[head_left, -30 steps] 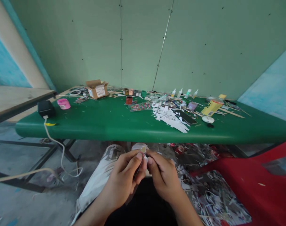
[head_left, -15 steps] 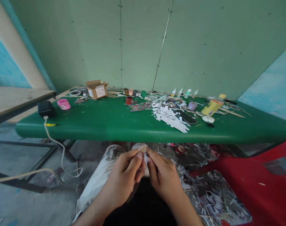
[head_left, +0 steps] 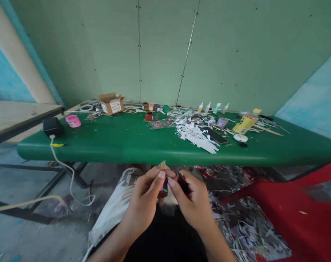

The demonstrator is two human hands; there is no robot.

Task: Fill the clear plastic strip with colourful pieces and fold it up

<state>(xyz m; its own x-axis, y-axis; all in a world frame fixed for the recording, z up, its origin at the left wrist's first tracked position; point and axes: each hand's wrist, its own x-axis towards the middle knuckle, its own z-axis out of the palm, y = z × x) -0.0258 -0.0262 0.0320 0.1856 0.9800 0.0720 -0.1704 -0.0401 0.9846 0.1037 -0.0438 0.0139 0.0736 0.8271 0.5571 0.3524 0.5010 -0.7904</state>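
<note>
A small multicoloured piece with clear film at its top is located over the lap, in front of the near edge of the green-covered table. The bare left hand grips it between thumb and fingers. The bare right hand has its thumb and curled fingers set narrow at the piece's right side; whether they grip it cannot be told.

Progress: the piece is in hand, off the surface, and its film tip projects above the fingers. The work on it appears under way rather than finished; the fingers hide how much is left.

On the surface, right of centre, lies a heap of white paper strips, beside a flat black phone-like slab. Towards the far edge stand a dark red paint jar and a brown cardboard box with raised flaps. Near the left end sits a pink round container.
</note>
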